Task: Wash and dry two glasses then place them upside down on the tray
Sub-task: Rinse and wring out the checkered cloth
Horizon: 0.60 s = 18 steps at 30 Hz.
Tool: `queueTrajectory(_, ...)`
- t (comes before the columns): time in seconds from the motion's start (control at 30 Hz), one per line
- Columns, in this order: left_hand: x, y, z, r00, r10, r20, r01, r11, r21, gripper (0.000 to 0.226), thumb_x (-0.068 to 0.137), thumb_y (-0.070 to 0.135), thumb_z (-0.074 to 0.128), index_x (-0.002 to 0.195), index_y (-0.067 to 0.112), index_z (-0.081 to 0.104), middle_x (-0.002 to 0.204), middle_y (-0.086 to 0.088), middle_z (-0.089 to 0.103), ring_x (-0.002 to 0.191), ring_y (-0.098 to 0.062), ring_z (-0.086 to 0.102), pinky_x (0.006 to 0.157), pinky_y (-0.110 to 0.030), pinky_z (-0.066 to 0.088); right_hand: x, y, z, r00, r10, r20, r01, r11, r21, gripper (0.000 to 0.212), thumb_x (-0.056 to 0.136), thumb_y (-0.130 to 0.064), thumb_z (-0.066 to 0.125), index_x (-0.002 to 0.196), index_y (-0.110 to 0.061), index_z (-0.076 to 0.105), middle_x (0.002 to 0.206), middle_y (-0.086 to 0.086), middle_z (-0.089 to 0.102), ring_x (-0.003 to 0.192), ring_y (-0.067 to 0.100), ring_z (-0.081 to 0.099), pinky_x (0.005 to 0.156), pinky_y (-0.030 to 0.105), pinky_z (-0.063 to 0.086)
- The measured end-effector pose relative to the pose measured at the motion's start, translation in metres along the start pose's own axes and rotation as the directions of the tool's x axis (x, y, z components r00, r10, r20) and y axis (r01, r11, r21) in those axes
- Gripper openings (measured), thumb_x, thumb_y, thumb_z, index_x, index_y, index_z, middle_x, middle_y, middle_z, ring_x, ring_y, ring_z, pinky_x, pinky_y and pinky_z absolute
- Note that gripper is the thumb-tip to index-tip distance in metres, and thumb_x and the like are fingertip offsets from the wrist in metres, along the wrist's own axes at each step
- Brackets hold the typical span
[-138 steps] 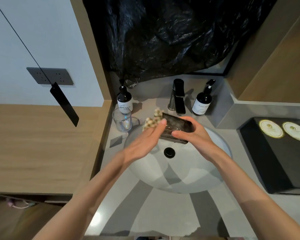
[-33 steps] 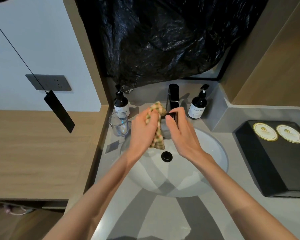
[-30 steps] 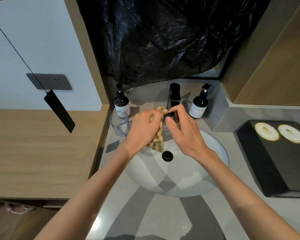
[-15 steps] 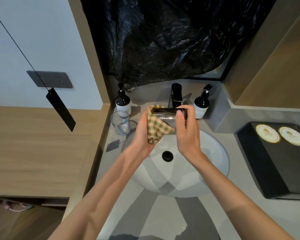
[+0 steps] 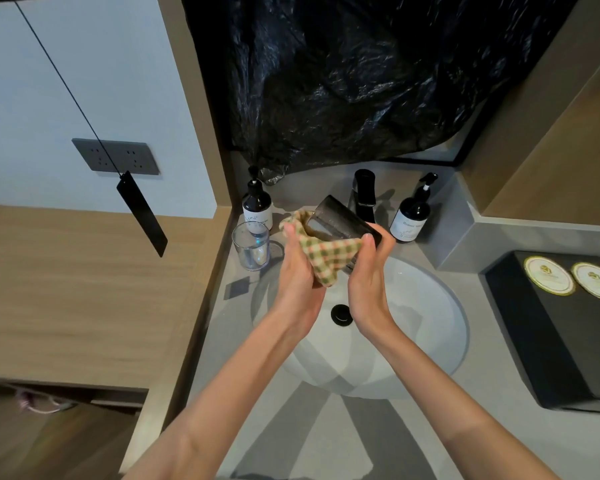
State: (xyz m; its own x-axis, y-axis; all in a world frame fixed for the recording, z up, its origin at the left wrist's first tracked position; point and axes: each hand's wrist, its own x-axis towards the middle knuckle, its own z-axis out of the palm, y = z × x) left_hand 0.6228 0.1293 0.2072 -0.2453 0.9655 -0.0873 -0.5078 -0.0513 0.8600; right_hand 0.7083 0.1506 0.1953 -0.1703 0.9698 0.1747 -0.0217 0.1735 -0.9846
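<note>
Holding dark glass (image 5: pixel 338 220) tilted over sink (image 5: pixel 433 306) in my right hand (image 5: pixel 368 275), fingers curled round it; my left hand (image 5: pixel 297 275) grips checked cloth (image 5: pixel 326 254) against it

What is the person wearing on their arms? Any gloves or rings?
Nothing at all. The left arm and right arm are bare all the way to the picture's edge. No sleeves show, and there are no gloves, watch or bracelet. I can't see any rings on the fingers.
</note>
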Motion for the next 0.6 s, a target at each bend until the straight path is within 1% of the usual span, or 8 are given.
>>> queueTrajectory(0.03,0.000,-0.002,-0.002,1.000,-0.012,0.010,0.012,1.000,0.017,0.047,0.088,0.061,0.026,0.131,0.042,0.031,0.110,-0.021,0.068,0.109,-0.028,0.064,0.103,-0.035,0.044,0.000,0.001,0.000,1.000,0.012,0.009,-0.012,1.000,0.011,0.015,0.105,-0.022,0.019,0.118,-0.019,0.025,0.094,-0.006,0.047,0.076,-0.019,0.051,0.069,0.001,0.040)
queueTrajectory(0.1,0.000,-0.006,-0.006,0.999,-0.041,0.018,0.040,0.998,0.041,0.072,0.081,0.063,0.033,0.146,0.036,0.016,0.117,-0.021,0.065,0.115,-0.028,0.060,0.109,-0.041,0.035,0.000,0.002,0.001,0.999,0.023,0.025,-0.023,1.000,0.001,0.016,0.105,-0.028,0.020,0.119,-0.021,0.023,0.103,0.002,0.049,0.090,-0.012,0.054,0.072,0.001,0.040)
queueTrajectory(0.2,0.000,-0.009,-0.008,0.997,-0.073,0.033,0.071,0.997,0.039,0.082,0.081,0.062,0.038,0.146,0.012,0.027,0.119,-0.018,0.065,0.114,-0.024,0.061,0.109,-0.039,0.036,0.002,0.008,0.001,0.999,0.038,0.035,-0.035,0.997,-0.061,0.035,0.090,-0.059,0.025,0.117,-0.036,0.024,0.129,0.012,0.041,0.122,0.017,0.045,0.096,0.015,0.041)
queueTrajectory(0.27,-0.002,-0.009,-0.007,0.996,-0.089,0.029,0.089,0.996,0.000,0.074,0.084,0.056,0.039,0.140,0.007,0.038,0.122,-0.016,0.064,0.115,-0.022,0.061,0.107,-0.037,0.040,0.004,0.009,0.002,0.999,0.032,0.024,-0.029,0.994,-0.102,0.036,0.083,-0.065,0.025,0.112,-0.044,0.026,0.135,0.006,0.035,0.133,0.017,0.032,0.110,0.031,0.033)
queueTrajectory(0.4,0.002,-0.003,-0.012,0.994,-0.087,0.072,0.090,0.995,-0.035,0.063,0.089,0.048,0.041,0.134,0.004,0.046,0.127,-0.016,0.061,0.117,-0.025,0.060,0.101,-0.033,0.046,0.007,0.009,-0.003,0.995,0.042,0.095,-0.032,0.994,-0.109,0.022,0.087,-0.056,0.033,0.105,-0.046,0.029,0.122,-0.017,0.031,0.130,0.007,0.027,0.105,0.024,0.029)
queueTrajectory(0.47,0.008,0.005,-0.018,0.996,-0.074,0.052,0.075,0.997,-0.019,0.062,0.087,0.046,0.045,0.134,0.005,0.045,0.125,-0.017,0.062,0.112,-0.028,0.062,0.095,-0.035,0.051,0.007,0.008,-0.008,0.982,0.072,0.173,-0.052,0.991,-0.120,0.023,0.087,-0.052,0.044,0.103,-0.042,0.031,0.120,-0.012,0.041,0.123,0.010,0.039,0.103,0.030,0.035)
queueTrajectory(0.53,0.015,0.012,-0.024,0.998,-0.060,0.019,0.059,0.997,0.054,0.066,0.084,0.047,0.050,0.136,0.007,0.043,0.125,-0.017,0.062,0.109,-0.028,0.064,0.085,-0.033,0.055,0.009,0.004,-0.015,0.970,0.078,0.229,-0.047,0.989,-0.137,0.028,0.093,-0.032,0.057,0.108,-0.032,0.034,0.113,-0.008,0.050,0.104,0.010,0.049,0.090,0.021,0.039)
queueTrajectory(0.6,0.018,0.015,-0.030,0.998,-0.052,0.034,0.045,0.984,0.172,0.067,0.080,0.049,0.055,0.135,0.012,0.044,0.125,-0.014,0.062,0.109,-0.026,0.064,0.085,-0.034,0.056,0.013,-0.003,-0.023,0.955,0.057,0.292,0.001,0.981,-0.192,0.049,0.089,-0.020,0.065,0.125,-0.025,0.031,0.113,-0.005,0.056,0.098,0.008,0.054,0.080,0.013,0.039)
